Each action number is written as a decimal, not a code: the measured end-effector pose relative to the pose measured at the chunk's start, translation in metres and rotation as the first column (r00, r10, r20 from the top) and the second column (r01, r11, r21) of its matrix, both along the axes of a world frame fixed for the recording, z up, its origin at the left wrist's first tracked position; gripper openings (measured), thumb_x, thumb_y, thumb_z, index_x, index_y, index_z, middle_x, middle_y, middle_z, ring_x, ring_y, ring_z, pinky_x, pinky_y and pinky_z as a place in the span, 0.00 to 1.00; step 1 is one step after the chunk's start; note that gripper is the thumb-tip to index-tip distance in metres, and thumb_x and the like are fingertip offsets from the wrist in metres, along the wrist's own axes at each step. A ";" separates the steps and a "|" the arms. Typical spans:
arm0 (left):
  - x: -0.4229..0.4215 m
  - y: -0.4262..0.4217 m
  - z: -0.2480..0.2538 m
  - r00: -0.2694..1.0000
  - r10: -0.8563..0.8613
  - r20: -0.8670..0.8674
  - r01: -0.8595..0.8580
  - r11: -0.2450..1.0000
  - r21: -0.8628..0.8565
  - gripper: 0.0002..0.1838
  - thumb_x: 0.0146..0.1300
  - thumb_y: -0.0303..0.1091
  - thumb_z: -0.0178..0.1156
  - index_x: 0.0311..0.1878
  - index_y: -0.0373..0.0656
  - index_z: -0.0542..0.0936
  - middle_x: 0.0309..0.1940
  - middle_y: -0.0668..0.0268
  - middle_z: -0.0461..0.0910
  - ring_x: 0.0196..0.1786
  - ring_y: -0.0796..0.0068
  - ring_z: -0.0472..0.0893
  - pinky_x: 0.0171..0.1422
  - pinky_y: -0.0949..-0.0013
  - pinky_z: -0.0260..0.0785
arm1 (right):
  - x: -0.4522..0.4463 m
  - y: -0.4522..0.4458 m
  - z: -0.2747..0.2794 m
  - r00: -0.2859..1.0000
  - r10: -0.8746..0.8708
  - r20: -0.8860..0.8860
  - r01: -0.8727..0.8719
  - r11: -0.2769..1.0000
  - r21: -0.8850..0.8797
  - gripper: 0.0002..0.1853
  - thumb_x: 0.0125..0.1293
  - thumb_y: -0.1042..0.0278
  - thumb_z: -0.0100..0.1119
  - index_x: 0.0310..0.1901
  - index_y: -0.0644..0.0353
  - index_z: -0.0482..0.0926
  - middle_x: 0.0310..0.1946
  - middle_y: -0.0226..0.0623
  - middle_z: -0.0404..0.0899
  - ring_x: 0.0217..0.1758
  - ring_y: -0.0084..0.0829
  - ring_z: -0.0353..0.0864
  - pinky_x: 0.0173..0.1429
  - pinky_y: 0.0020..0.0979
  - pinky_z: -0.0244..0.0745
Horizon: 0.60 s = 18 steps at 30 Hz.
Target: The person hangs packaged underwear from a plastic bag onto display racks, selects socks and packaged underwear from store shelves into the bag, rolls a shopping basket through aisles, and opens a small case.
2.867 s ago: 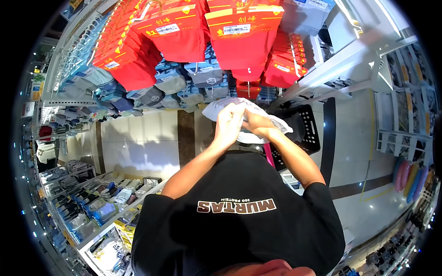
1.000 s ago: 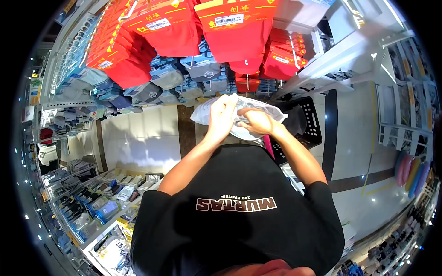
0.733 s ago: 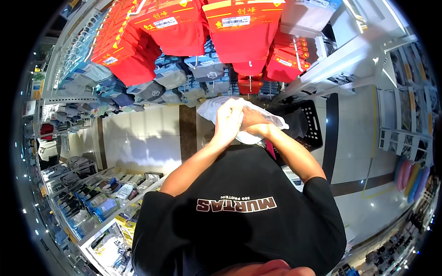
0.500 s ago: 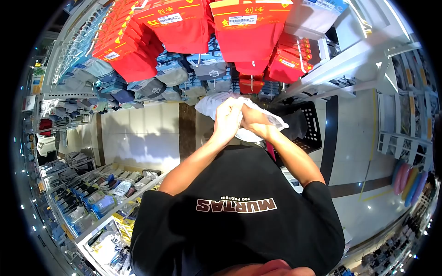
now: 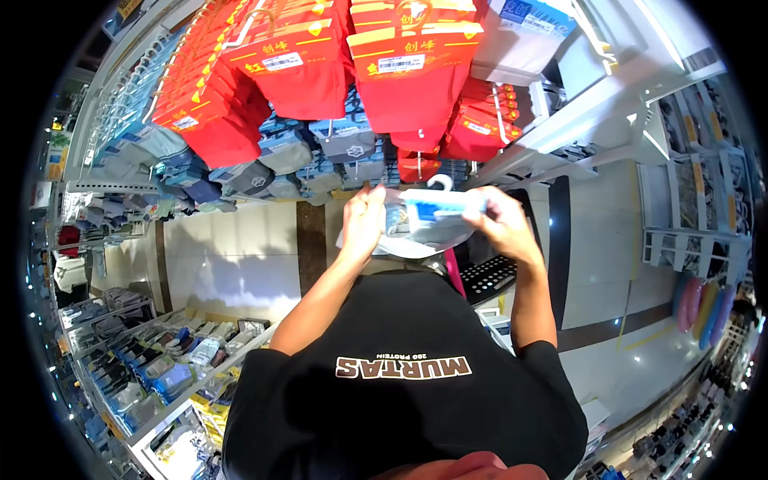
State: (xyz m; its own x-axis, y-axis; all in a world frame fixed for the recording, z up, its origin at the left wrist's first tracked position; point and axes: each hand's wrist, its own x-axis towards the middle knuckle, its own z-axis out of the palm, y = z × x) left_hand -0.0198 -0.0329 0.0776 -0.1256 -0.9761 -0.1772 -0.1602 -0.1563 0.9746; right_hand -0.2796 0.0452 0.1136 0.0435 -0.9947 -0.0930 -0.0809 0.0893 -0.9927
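Observation:
A translucent white plastic bag [image 5: 408, 245] hangs in front of my chest. My left hand [image 5: 365, 218] is closed on the bag's edge at its left side. Between the fingers and thumb of my right hand [image 5: 502, 220] is the right end of a sock pack [image 5: 434, 210] with a blue and white card and a white hook on top. The pack lies over the bag's mouth, and its lower part is partly hidden by the bag.
Red sock packs [image 5: 412, 84] and grey-blue ones hang on the rack ahead. A black basket [image 5: 490, 276] is right of the bag. Low bins of packaged goods [image 5: 172, 360] stand at the left, and a white shelf frame [image 5: 560, 128] at the right.
My right hand has come up out of the bag and moved right, now with the sock pack in it. My left hand has shifted slightly left with the bag's edge.

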 end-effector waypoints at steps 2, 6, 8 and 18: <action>0.000 0.002 -0.005 0.999 -0.006 -0.051 0.009 0.998 0.060 0.21 0.73 0.43 0.58 0.27 0.40 0.73 0.22 0.73 0.69 0.28 0.83 0.65 0.33 0.71 0.60 | -0.023 0.000 0.012 0.970 -0.221 0.102 0.233 0.964 -0.129 0.13 0.69 0.73 0.63 0.53 0.65 0.77 0.41 0.29 0.82 0.44 0.19 0.79 0.50 0.24 0.75; -0.002 0.007 -0.009 0.991 -0.058 -0.120 0.073 0.989 0.129 0.20 0.74 0.44 0.58 0.26 0.42 0.73 0.20 0.76 0.68 0.24 0.85 0.63 0.28 0.73 0.57 | -0.056 -0.027 0.048 0.723 -0.488 0.490 0.623 0.767 -0.154 0.16 0.73 0.77 0.54 0.60 0.68 0.72 0.52 0.39 0.79 0.55 0.30 0.79 0.60 0.32 0.74; -0.004 0.008 -0.007 0.988 -0.058 -0.145 0.078 0.988 0.134 0.21 0.75 0.45 0.58 0.26 0.44 0.73 0.19 0.77 0.66 0.22 0.87 0.62 0.26 0.74 0.55 | -0.068 -0.051 0.067 0.707 -0.511 0.489 0.684 0.670 -0.289 0.18 0.76 0.75 0.49 0.65 0.68 0.69 0.61 0.46 0.76 0.64 0.37 0.77 0.69 0.39 0.72; 0.002 0.008 0.004 1.000 0.001 0.010 -0.001 0.999 0.032 0.22 0.74 0.45 0.57 0.25 0.41 0.71 0.19 0.75 0.67 0.23 0.85 0.63 0.26 0.71 0.56 | -0.097 -0.174 0.104 0.817 -0.330 0.474 0.550 0.692 -0.467 0.16 0.72 0.69 0.61 0.57 0.66 0.73 0.51 0.39 0.80 0.53 0.26 0.79 0.58 0.29 0.72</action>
